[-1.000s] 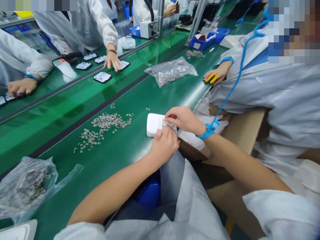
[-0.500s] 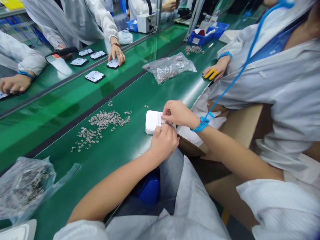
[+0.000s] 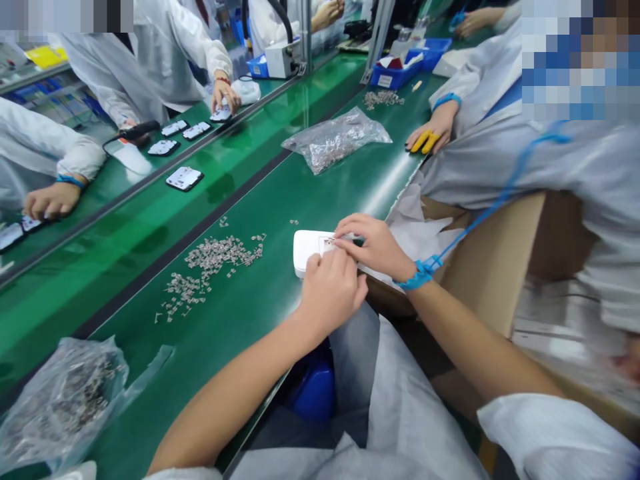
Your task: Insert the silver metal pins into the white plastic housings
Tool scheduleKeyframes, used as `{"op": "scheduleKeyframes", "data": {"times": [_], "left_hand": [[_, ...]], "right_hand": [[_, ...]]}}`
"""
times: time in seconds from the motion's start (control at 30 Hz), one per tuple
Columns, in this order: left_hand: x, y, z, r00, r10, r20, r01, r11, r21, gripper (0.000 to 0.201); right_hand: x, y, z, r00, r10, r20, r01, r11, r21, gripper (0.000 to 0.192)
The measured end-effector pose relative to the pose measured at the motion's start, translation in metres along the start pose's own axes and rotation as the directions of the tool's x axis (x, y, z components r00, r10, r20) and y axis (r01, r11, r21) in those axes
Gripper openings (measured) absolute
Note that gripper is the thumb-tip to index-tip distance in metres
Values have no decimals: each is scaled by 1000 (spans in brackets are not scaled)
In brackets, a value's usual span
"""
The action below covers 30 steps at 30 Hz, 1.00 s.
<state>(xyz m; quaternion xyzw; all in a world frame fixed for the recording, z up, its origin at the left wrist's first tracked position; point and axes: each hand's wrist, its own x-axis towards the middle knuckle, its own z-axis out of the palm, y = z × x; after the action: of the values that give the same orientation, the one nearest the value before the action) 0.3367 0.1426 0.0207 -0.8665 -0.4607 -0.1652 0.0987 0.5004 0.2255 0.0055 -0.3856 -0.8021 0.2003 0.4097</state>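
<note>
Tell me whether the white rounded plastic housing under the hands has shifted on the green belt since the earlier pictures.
No. The white rounded plastic housing keeps its spot beside the scattered small metal parts; only the camera moved.

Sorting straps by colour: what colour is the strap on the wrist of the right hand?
Blue: the wrist strap on the right hand, shown in the head view.

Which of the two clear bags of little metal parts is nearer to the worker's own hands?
Judging by this view, the bag of metal parts at the lower left, beside the worker's left arm. The other bag lies farther up the green belt, near a neighbour's yellow-tipped hand.
</note>
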Motion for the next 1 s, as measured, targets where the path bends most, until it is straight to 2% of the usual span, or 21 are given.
{"op": "scheduleKeyframes", "data": {"times": [0.13, 0.27, 0.37, 0.47, 0.73, 1.0], "left_hand": [[15, -32, -16, 992, -109, -70, 109, 994, -2, 24], [21, -52, -19, 997, -73, -6, 73, 994, 80, 21], [19, -53, -17, 998, -40, 51, 34, 992, 119, 24], [19, -53, -15, 998, -10, 57, 2, 990, 142, 25], [17, -56, -10, 997, 64, -35, -58, 987, 151, 22], [15, -55, -6, 994, 87, -71, -73, 982, 175, 19]], "right_hand": [[-18, 0, 17, 997, -30, -75, 27, 999, -33, 16], [-22, 7, 23, 989, -79, -127, 70, 995, -75, 20], [-24, 11, 23, 989, -86, -119, 73, 992, -107, 20], [-25, 12, 22, 992, -83, -90, 71, 988, -135, 20], [-24, 7, 15, 991, -134, -4, 129, 962, -241, 21], [-20, 3, 14, 989, -141, 43, 147, 944, -295, 23]]}}
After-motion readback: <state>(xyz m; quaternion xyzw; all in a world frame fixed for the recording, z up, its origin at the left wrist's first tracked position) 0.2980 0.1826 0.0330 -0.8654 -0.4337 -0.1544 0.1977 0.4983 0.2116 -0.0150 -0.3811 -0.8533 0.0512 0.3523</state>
